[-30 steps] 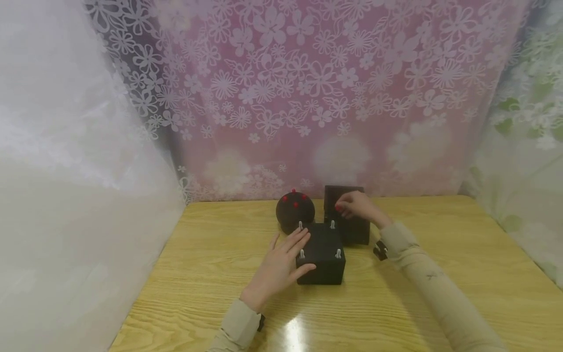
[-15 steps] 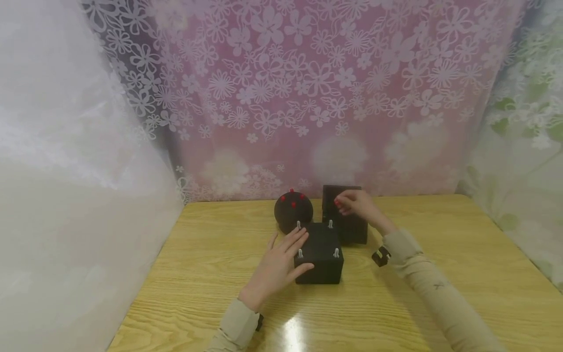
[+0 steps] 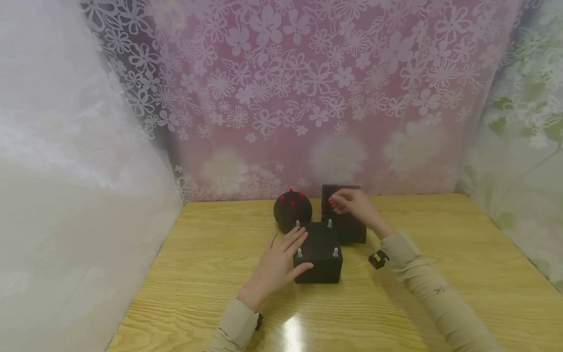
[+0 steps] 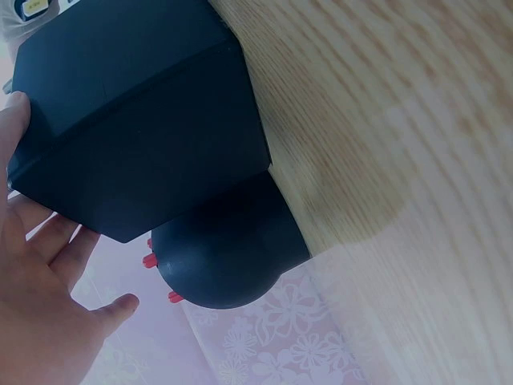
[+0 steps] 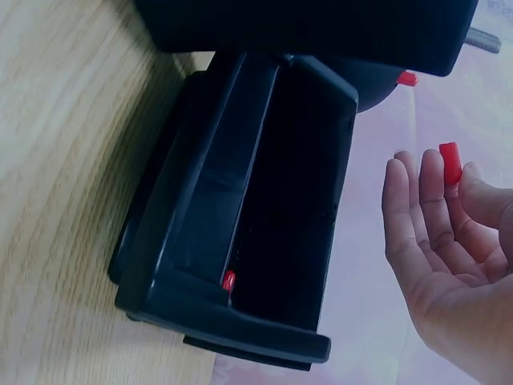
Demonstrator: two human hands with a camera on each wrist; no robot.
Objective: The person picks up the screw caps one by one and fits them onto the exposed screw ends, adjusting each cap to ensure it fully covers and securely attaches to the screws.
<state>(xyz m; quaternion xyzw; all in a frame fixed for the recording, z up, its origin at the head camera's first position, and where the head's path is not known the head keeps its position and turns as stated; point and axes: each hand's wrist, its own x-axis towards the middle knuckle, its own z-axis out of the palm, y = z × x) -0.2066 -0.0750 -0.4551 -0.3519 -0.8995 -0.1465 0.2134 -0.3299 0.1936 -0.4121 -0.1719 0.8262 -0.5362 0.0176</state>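
Note:
My left hand (image 3: 277, 264) lies with straight fingers across the left part of a black box (image 3: 317, 244). Several silvery threaded studs (image 3: 335, 252) stand upright at the box's top corners. Between thumb and fingertip, my right hand (image 3: 356, 205) pinches a small red cap (image 5: 450, 163). That hand hovers above an open black case (image 3: 352, 230) behind the box, apart from it in the right wrist view. Another small red piece (image 5: 229, 281) is inside the case. Left of the case, a rounded black object (image 3: 292, 212) carries several red caps on its top.
Everything stands on a wood-grain table (image 3: 211, 234). A pink flowered curtain (image 3: 272, 98) hangs behind its far edge, with pale sheeting (image 3: 88, 171) along the left and a leafy curtain (image 3: 519, 161) along the right.
My right hand has moved slightly up and left over the case with the red cap. The left hand has stayed on the box, and the head view has shifted a little.

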